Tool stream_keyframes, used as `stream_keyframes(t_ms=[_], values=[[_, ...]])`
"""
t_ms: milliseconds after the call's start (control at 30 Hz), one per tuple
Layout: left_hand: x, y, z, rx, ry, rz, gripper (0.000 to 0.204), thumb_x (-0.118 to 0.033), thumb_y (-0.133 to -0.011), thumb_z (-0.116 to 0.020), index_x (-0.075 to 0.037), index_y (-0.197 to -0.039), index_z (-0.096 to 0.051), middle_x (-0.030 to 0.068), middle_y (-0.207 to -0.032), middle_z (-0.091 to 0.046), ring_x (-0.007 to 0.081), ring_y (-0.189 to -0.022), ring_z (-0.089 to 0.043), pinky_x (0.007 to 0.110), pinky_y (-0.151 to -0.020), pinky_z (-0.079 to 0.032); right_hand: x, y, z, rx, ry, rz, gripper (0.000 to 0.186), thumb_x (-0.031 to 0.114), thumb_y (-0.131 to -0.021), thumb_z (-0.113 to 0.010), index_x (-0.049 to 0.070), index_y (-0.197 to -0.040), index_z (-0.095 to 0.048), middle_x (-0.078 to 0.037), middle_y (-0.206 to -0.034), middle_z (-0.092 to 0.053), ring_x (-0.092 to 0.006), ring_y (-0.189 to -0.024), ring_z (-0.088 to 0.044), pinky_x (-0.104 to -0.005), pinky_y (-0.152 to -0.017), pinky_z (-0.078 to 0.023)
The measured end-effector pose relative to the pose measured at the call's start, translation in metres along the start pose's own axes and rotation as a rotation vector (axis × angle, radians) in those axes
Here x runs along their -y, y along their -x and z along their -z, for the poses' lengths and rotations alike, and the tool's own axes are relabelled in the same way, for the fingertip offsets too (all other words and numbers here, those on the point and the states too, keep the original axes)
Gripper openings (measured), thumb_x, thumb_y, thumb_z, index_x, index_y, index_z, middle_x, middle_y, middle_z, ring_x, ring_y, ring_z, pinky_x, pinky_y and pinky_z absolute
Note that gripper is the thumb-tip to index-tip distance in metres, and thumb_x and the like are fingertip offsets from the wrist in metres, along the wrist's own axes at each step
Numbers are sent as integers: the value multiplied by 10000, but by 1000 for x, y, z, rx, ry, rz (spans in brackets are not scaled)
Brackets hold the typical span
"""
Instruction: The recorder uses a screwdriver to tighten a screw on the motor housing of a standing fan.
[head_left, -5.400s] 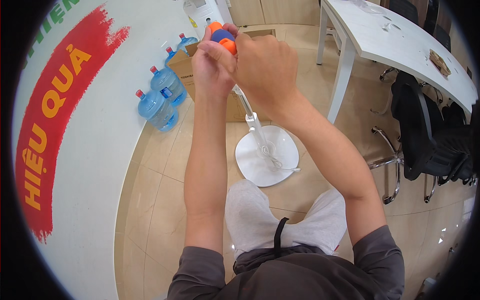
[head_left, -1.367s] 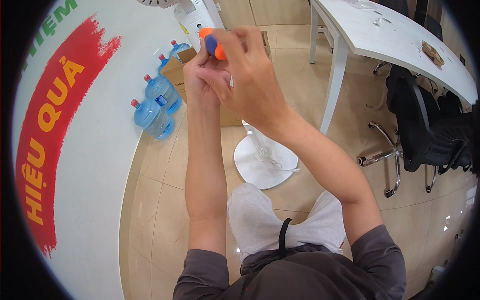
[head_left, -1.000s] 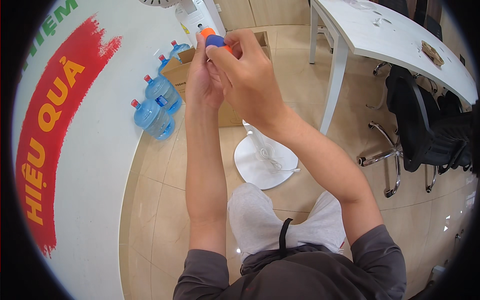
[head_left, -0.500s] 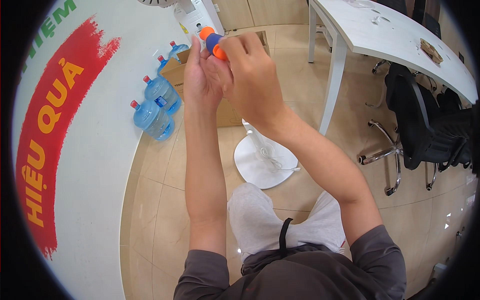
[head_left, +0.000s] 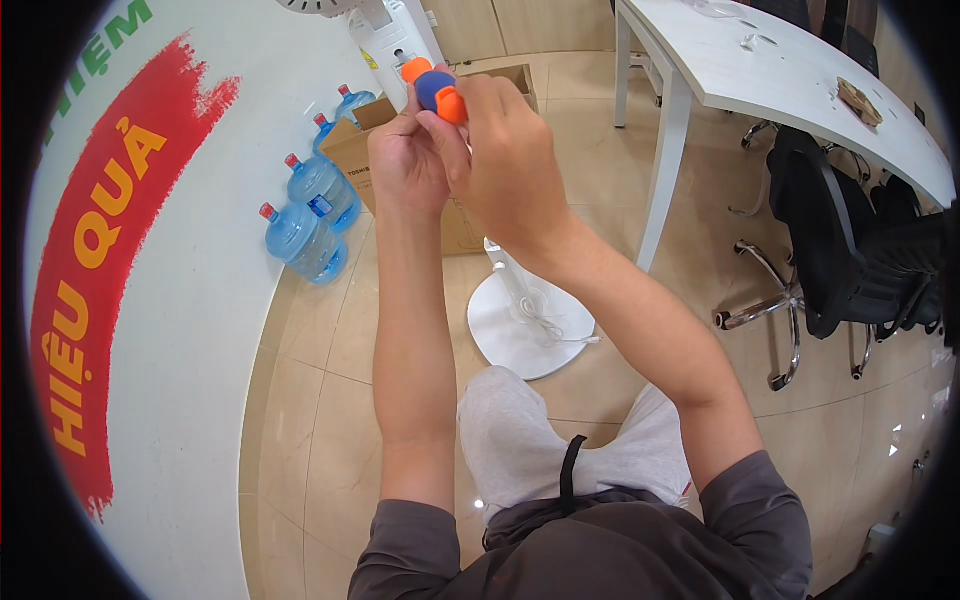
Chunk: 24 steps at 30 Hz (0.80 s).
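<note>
A screwdriver (head_left: pixel 436 90) with a chunky orange and blue handle is tilted up toward the white body (head_left: pixel 385 38) of a stand fan. Its metal shaft meets a dark hole in that body. My right hand (head_left: pixel 512 150) is closed round the lower end of the handle, thumb and fingers pressed on it. Beside it, my left hand (head_left: pixel 410 165) is closed against the handle from the left, with some of its fingers hidden behind. The fan's round white base (head_left: pixel 500 335) stands on the floor below, with a bundled white cable (head_left: pixel 540 315) on it.
An open cardboard box (head_left: pixel 345 155) stands behind my hands. Several blue water bottles (head_left: pixel 305 240) line the wall at left. A white table (head_left: pixel 740 75) with small parts and a brown piece (head_left: pixel 860 102) is at right, near a black office chair (head_left: pixel 825 235).
The screwdriver handle has shifted slightly right and turned. My left hand, more spread before, has curled its fingers in against the handle. My right hand has moved slightly right.
</note>
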<state>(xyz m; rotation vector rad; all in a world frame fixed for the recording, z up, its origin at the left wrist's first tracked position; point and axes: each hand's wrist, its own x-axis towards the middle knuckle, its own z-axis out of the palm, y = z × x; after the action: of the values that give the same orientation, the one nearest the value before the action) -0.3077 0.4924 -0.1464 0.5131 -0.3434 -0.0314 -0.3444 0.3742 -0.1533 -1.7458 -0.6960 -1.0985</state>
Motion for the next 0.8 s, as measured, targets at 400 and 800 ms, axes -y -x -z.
stream_keyframes(t_ms=[400, 800], values=[[-2, -3, 0, 87, -141, -29, 326, -255, -1054, -427, 33, -1188, -505, 140, -1134, -580, 214, -1043, -591, 360, -922, -533, -2, -2, -2, -143, -34, 162, 265, 27, -828, -657, -22, -1074, -571, -191, -970, -516, -321, -832, -596, -373, -635, -520], [-9, -1, 5, 82, -258, -18, 402, -271, -1050, -432, 62, -1274, -455, 160, -1162, -585, 239, -1065, -600, 352, -911, -543, -7, -7, -1, -157, 32, 354, 241, -8, -769, -668, -52, -989, -580, -204, -972, -538, -368, -886, -572, -402, -683, -516]])
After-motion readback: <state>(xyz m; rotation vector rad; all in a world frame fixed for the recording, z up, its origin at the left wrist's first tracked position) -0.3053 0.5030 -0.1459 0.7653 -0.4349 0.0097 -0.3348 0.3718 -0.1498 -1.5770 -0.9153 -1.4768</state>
